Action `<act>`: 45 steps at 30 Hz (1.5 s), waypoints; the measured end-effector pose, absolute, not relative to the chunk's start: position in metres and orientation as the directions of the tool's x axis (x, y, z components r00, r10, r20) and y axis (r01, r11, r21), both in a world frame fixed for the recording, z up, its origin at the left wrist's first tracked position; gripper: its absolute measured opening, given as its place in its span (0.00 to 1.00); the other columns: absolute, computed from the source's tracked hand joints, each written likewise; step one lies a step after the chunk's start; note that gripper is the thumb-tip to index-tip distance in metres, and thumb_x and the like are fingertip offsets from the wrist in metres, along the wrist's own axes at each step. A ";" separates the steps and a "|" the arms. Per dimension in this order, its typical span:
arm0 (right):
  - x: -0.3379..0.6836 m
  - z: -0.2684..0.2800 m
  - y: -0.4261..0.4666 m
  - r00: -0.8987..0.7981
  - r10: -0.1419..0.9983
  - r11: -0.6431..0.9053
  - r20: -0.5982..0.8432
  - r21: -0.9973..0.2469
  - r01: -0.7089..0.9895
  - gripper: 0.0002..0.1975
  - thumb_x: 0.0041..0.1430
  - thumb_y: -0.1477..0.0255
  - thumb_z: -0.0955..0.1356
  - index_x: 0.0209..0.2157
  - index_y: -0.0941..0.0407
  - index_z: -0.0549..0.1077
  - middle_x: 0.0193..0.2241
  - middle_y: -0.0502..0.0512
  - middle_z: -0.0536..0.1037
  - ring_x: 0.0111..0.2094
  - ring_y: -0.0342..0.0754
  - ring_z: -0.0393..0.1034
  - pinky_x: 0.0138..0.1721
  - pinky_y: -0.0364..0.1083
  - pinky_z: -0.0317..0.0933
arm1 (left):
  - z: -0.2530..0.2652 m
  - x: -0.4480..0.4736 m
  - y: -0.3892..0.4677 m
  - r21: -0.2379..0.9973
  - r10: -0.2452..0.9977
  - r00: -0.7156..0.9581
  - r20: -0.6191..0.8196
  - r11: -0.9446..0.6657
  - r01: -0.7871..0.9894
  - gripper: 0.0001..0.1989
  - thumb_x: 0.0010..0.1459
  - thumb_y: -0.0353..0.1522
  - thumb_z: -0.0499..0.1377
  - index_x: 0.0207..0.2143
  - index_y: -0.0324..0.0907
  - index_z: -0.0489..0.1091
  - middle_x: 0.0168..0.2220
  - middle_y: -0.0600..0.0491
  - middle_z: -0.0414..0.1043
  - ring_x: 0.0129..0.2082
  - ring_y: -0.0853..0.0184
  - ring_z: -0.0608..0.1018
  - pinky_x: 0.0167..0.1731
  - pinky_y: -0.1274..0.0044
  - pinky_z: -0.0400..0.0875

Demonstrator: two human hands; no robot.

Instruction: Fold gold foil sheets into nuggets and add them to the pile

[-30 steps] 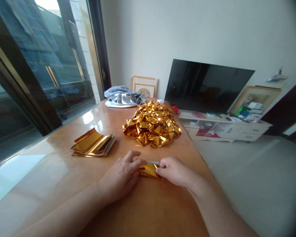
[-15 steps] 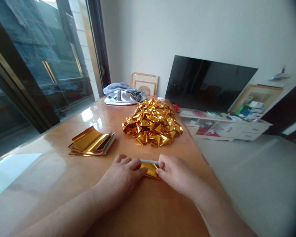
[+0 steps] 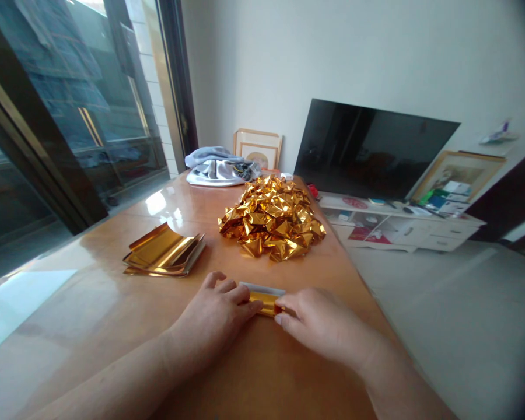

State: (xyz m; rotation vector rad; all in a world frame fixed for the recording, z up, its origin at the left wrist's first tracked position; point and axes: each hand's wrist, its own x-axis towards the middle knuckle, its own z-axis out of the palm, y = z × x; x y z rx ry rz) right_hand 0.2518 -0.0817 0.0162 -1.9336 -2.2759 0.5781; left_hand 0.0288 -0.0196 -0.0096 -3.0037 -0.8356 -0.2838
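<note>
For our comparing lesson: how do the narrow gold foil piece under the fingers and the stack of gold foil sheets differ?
The gold foil piece, where visible, looks smaller than the foil sheet stack. The piece has a pale far edge; the stack's top looks gold. The left hand touches the piece, not the stack. Both are shiny.

Glossy brown wooden table (image 3: pixel 114 326): narrow lane between loose stack of gold foil sheets (image 3: pixel 164 256), left, and heap of folded, pointed gold foil pieces (image 3: pixel 273 219). Lane's far end: obstructed by crumpled pale-blue-and-grey cloth bundle (image 3: pixel 219 169). Right of heap: slim margin.
</note>
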 end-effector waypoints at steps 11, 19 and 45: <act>0.245 0.027 -0.094 -0.147 0.960 0.095 -0.238 -0.219 0.971 0.14 0.60 0.60 0.67 0.42 0.50 0.79 0.36 0.57 0.82 0.37 0.55 0.76 0.36 0.47 0.59 | -0.010 0.029 -0.023 0.053 0.495 0.851 0.173 -0.868 0.494 0.09 0.67 0.33 0.53 0.43 0.48 0.73 0.36 0.52 0.77 0.39 0.62 0.73 0.42 0.67 0.58; 0.243 0.027 -0.096 -0.148 0.962 0.098 -0.230 -0.214 0.972 0.15 0.60 0.60 0.67 0.47 0.48 0.78 0.37 0.56 0.82 0.38 0.57 0.76 0.37 0.48 0.61 | -0.007 0.029 -0.026 0.014 0.488 0.861 0.142 -0.871 0.492 0.09 0.67 0.32 0.53 0.38 0.44 0.72 0.35 0.51 0.77 0.35 0.64 0.73 0.40 0.67 0.58; 0.243 0.025 -0.097 -0.149 0.961 0.106 -0.235 -0.188 0.976 0.18 0.59 0.60 0.68 0.50 0.48 0.77 0.36 0.59 0.82 0.38 0.58 0.77 0.36 0.49 0.61 | -0.007 0.028 -0.020 0.175 0.498 0.855 0.143 -0.863 0.474 0.07 0.64 0.32 0.55 0.36 0.44 0.73 0.37 0.50 0.74 0.40 0.63 0.74 0.44 0.70 0.65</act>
